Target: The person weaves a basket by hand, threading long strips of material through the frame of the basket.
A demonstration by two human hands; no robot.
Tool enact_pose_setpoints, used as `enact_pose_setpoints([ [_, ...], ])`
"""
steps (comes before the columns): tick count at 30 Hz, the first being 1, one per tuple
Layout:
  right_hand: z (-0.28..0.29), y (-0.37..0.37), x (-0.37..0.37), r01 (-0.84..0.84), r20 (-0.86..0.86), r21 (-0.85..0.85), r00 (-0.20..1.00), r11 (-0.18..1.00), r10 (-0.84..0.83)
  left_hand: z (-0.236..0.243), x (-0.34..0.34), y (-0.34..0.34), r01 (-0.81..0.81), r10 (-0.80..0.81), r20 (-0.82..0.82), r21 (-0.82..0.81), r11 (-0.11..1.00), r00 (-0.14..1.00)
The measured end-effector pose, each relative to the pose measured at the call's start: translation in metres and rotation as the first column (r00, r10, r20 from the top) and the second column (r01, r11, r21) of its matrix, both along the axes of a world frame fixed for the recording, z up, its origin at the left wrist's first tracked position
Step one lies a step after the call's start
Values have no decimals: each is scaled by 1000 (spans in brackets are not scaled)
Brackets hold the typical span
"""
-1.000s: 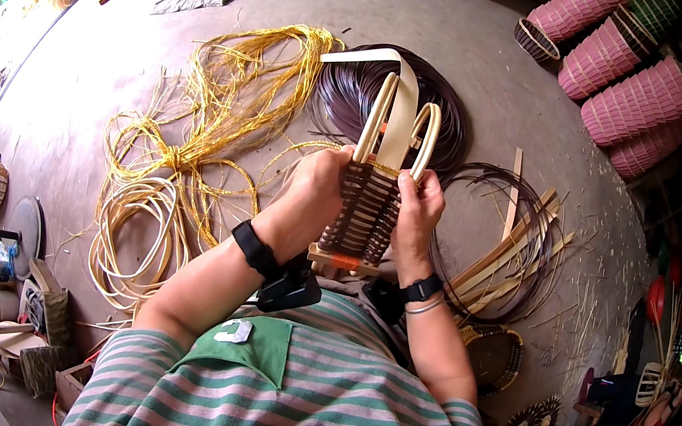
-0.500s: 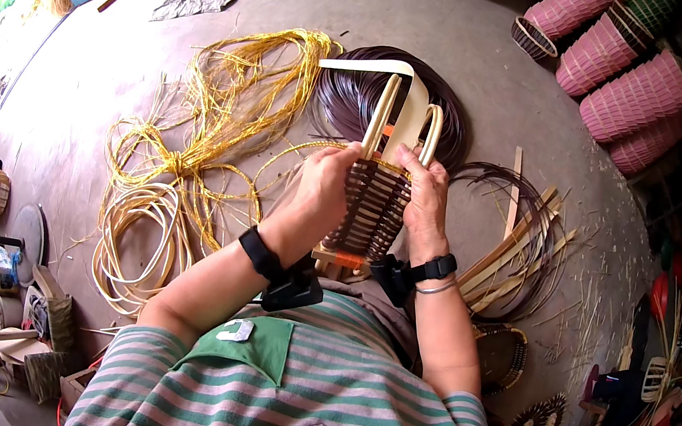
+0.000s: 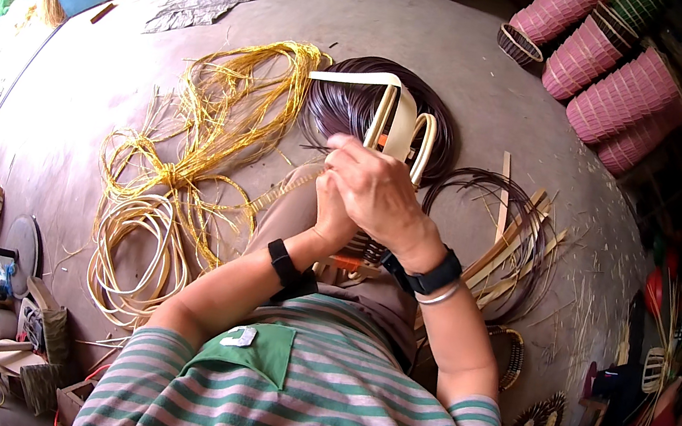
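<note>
pointing its pale loops (image 3: 427, 148) forward, the woven piece (image 3: 367, 250) stretches lengthwise away.

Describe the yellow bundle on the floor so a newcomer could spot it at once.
On the wide grey floor, find the big dark coil above the picture's centre. Immediately left of it, above a cream coil, lies the yellow bundle. Its bright, thin, tangled strands, cinched together at one spot, set it apart from both coiled neighbours.
</note>
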State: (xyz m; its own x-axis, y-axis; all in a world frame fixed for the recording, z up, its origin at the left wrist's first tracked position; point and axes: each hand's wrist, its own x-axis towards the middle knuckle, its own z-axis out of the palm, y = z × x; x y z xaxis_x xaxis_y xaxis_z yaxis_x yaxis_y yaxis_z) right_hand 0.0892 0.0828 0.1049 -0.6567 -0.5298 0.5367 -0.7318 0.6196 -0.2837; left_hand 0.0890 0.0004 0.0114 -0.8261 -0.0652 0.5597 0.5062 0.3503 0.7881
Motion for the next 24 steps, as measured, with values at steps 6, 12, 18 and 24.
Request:
enact_pose_setpoints([
  [6, 4, -2, 12, 8, -22, -141, 1000, 990, -11, -11, -8, -1, 97, -104, 127, 57, 994, 986],
  [12, -1, 3, -3, -62, 45, 74, 997, 995, 59, -7, 1, 4, -43, 41, -28, -66, 997, 999],
  [18, -5, 8, 1, -114, 83, -30, 990, 993, 117, -17, -9, 8, 39, -59, 53, 320, 947, 997],
  [24, -2, 8, -3, -186, 42, 37, 982, 982, 185, -10, -9, 8, 120, -130, 15, 282, 952, 991],
])
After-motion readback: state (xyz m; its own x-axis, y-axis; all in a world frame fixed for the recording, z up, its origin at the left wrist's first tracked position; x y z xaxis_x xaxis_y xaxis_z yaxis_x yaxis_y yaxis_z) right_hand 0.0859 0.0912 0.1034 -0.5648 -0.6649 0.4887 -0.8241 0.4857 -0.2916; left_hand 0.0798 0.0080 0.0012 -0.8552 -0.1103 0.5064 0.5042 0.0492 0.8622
